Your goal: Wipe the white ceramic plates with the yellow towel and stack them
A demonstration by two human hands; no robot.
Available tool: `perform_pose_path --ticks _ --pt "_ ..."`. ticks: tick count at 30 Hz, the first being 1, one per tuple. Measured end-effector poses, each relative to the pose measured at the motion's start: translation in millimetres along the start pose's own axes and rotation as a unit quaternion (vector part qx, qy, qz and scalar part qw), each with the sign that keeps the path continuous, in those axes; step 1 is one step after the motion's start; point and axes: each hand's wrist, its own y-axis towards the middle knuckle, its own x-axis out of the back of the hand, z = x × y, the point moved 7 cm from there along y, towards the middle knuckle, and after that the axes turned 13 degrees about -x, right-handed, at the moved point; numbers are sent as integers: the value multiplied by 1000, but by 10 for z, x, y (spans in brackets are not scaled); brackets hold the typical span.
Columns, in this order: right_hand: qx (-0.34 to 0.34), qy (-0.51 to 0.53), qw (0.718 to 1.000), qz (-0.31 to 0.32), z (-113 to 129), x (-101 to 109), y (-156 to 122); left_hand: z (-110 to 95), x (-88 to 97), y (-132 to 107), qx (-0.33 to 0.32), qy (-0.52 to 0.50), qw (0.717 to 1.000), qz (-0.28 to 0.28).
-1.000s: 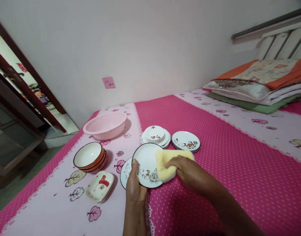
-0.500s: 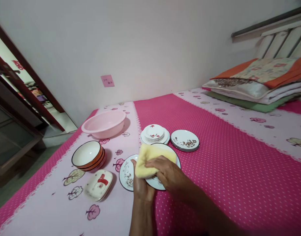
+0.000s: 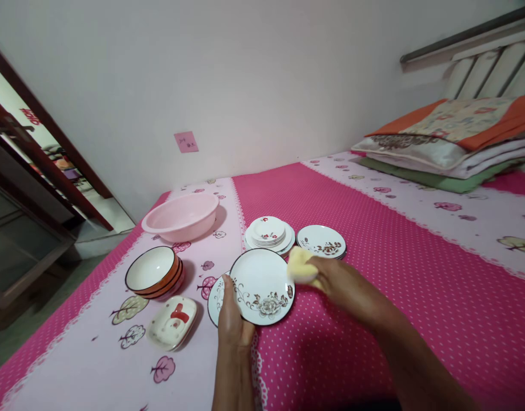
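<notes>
My left hand [image 3: 232, 317] grips a white plate [image 3: 262, 282] by its left edge, thumb on top and fingers beneath. The plate has a dark rim and a brown flower print, tilted toward me. Bunched in my right hand [image 3: 333, 278] is a yellow cloth [image 3: 301, 265], just off the plate's right edge. Under the held plate, another dark-rimmed plate [image 3: 215, 299] lies on the bed, partly covered. Beyond are a stack of small white plates [image 3: 268, 229] with red flowers and a stack of brown-flowered plates [image 3: 321, 241].
On the left of the bedspread [image 3: 193, 377] stand a pink basin [image 3: 180, 220], stacked orange-sided bowls [image 3: 153, 271] and a squarish dish [image 3: 172, 322] with a red figure. Folded bedding [image 3: 446, 137] lies at the far right. A wall [image 3: 253, 85] borders the back.
My right hand has drawn the yellow cloth off the plate to the right, uncovering its face. My left hand has moved the plate slightly left.
</notes>
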Motion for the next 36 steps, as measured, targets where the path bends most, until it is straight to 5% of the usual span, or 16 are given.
perform_pose_path --ticks 3,6,12,20,26,36 --pt "-69 -51 987 -135 -225 321 133 15 -6 -4 22 4 1000 9" --pt "-71 -10 986 -149 -223 433 184 58 -23 -41 58 14 998 9" --pt "-37 163 985 -51 -33 303 147 115 -81 -163 83 106 986 98" --pt "-1 221 961 165 116 -82 68 271 -132 -299 95 207 954 194" --pt "-24 286 940 184 79 -234 102 215 -142 -255 66 190 971 132" --pt "-22 252 967 29 -9 -231 228 109 -158 -206 21 148 988 31"
